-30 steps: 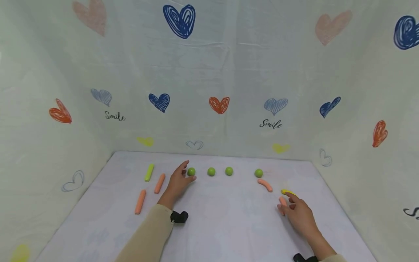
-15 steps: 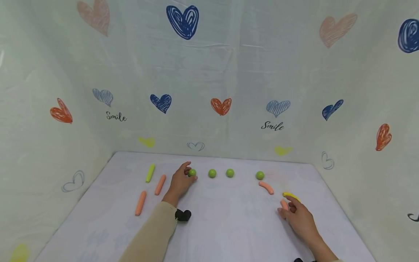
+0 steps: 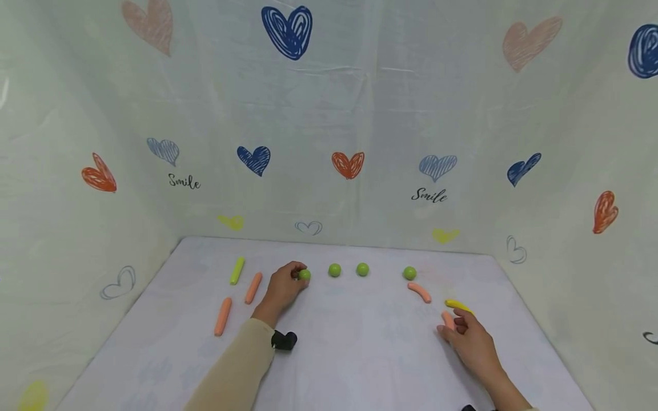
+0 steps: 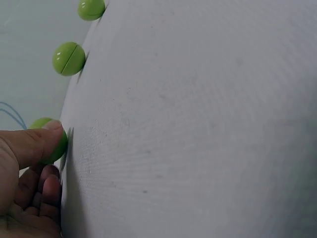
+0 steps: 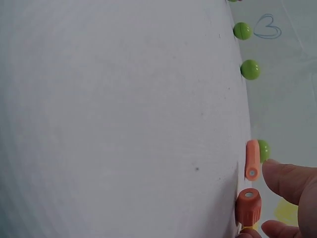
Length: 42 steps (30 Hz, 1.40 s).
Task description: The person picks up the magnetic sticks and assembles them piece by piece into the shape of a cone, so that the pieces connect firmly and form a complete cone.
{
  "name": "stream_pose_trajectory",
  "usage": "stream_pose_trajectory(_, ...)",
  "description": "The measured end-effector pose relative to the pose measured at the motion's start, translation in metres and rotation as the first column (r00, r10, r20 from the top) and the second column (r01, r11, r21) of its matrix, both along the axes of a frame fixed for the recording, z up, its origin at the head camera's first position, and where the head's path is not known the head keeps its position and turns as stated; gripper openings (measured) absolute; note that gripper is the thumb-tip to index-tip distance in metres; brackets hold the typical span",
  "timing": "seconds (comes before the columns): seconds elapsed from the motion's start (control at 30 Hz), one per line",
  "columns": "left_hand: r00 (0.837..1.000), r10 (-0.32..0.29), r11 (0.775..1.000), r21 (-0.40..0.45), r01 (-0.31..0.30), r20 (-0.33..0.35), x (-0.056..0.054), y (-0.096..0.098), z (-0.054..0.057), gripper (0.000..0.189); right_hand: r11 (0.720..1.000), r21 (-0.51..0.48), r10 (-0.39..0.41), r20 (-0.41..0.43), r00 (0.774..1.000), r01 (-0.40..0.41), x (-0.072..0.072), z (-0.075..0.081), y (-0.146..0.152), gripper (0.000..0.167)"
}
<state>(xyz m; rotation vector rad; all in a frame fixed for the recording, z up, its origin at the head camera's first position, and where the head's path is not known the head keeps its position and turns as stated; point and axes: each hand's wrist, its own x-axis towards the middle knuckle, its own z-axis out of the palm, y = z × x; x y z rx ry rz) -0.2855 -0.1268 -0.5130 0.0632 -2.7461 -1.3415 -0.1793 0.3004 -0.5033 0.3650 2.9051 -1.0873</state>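
My left hand (image 3: 281, 290) pinches a small green ball (image 3: 304, 274) near the back of the white table. The left wrist view shows the thumb (image 4: 37, 146) pressed on that ball, with the other fingers curled below. My right hand (image 3: 470, 341) hovers with parted, slightly bent fingers over a salmon-coloured stick (image 3: 448, 321). In the right wrist view the stick's ridged end (image 5: 249, 207), with a pale round spot, sits between thumb and fingers, apart from the thumb. A yellow curved piece (image 3: 457, 305) lies just beyond the right fingertips.
Three more green balls, the rightmost (image 3: 409, 273) among them, line the back. A curved salmon stick (image 3: 419, 293) lies near it. On the left are two straight salmon sticks (image 3: 223, 317) and a lime stick (image 3: 237, 270). A heart-printed cloth (image 3: 349, 108) stands behind and at both sides.
My left fingers have closed on the leftmost green ball and drawn it slightly toward me and to the right. The right hand stays almost in place by the salmon stick.
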Motion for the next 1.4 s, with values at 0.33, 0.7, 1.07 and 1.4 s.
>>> stream_pose_trajectory(0.33,1.0,-0.025,1.0,-0.014,0.025,0.008,0.008,-0.004,0.0,0.037,1.0,-0.011,-0.026,-0.005,1.0,0.026,0.0,-0.007,-0.002,0.076)
stream_pose_trajectory(0.7,0.999,-0.034,0.999,-0.008,0.034,0.016,0.018,-0.008,0.0,0.037,0.999,0.018,0.037,-0.053,0.998,-0.036,0.004,-0.009,-0.003,0.056)
stream_pose_trajectory(1.07,0.999,-0.043,0.999,0.021,0.042,0.021,0.023,-0.003,0.001,0.036,0.998,0.055,0.04,-0.062,0.997,-0.037,-0.001,-0.01,-0.004,0.042)
stream_pose_trajectory(1.4,0.999,-0.034,0.999,0.032,0.034,0.016,0.028,-0.003,-0.002,0.037,1.0,0.007,0.003,-0.061,0.998,-0.003,-0.002,-0.009,-0.008,0.04)
